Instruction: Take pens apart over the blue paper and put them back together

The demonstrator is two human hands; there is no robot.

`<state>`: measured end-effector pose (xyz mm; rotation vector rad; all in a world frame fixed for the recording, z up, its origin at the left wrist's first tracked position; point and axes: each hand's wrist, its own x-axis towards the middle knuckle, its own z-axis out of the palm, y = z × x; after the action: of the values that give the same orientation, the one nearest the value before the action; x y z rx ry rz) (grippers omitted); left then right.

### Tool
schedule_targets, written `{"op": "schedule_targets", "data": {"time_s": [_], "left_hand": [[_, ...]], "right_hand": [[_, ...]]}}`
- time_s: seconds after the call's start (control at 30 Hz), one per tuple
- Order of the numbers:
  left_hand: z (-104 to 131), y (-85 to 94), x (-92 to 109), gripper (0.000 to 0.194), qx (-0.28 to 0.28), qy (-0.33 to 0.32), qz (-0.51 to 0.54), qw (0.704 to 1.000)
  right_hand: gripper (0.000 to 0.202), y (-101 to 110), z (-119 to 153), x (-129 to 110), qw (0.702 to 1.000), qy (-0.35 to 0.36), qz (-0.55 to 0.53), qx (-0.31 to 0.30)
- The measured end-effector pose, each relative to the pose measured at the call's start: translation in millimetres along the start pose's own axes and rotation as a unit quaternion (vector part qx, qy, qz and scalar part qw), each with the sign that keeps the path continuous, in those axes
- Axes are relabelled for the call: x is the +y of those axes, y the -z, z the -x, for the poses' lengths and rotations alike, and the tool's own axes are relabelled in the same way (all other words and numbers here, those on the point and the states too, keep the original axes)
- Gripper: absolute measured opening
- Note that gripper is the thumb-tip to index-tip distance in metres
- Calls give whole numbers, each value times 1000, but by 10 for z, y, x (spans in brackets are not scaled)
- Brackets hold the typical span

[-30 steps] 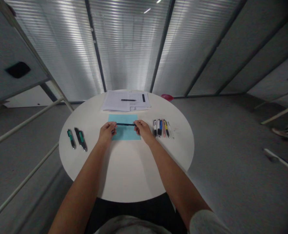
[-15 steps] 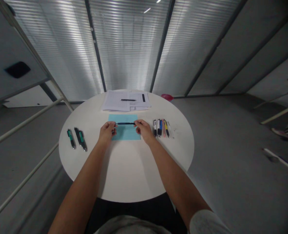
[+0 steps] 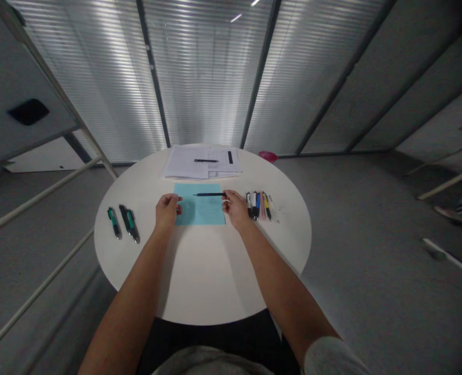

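A slim dark pen (image 3: pixel 209 194) is held level above a light blue sheet of paper (image 3: pixel 203 213), its thin tip pointing left. My right hand (image 3: pixel 236 208) pinches its right end between thumb and fingertips, the other fingers curled below. Over the left edge of the blue sheet, my left hand (image 3: pixel 167 211) is apart from the pen. Its fingers are loosely bent and slightly apart, with nothing visible between them. Just right of my right hand lies a row of several pens (image 3: pixel 259 204) in white, blue, pink and yellow.
Green-and-black pens (image 3: pixel 129 221) lie at the left of the round white table (image 3: pixel 207 281). White papers (image 3: pixel 186 162) with a dark pen (image 3: pixel 206 160) on top are at the back. A metal-railed frame (image 3: pixel 62 179) stands left, and a pink object (image 3: pixel 268 155) shows behind the table.
My left hand has let go of the pen's left end and drawn slightly left. My right hand has shifted a little right, carrying the pen with it.
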<state>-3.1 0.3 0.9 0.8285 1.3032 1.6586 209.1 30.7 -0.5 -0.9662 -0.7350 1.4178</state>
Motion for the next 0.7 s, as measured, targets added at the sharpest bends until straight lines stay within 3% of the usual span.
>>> {"op": "schedule_targets", "data": {"time_s": [0.13, 0.43, 0.7], "left_hand": [[4, 2, -39, 21, -13, -60, -82, 995], [119, -56, 7, 22, -91, -67, -142, 983], [66, -28, -64, 19, -79, -78, -159, 981]], "right_hand": [[31, 2, 0, -1, 1000, -4, -16, 0], [33, -12, -34, -28, 995, -29, -81, 43], [33, -36, 8, -17, 999, 15, 24, 25]]}}
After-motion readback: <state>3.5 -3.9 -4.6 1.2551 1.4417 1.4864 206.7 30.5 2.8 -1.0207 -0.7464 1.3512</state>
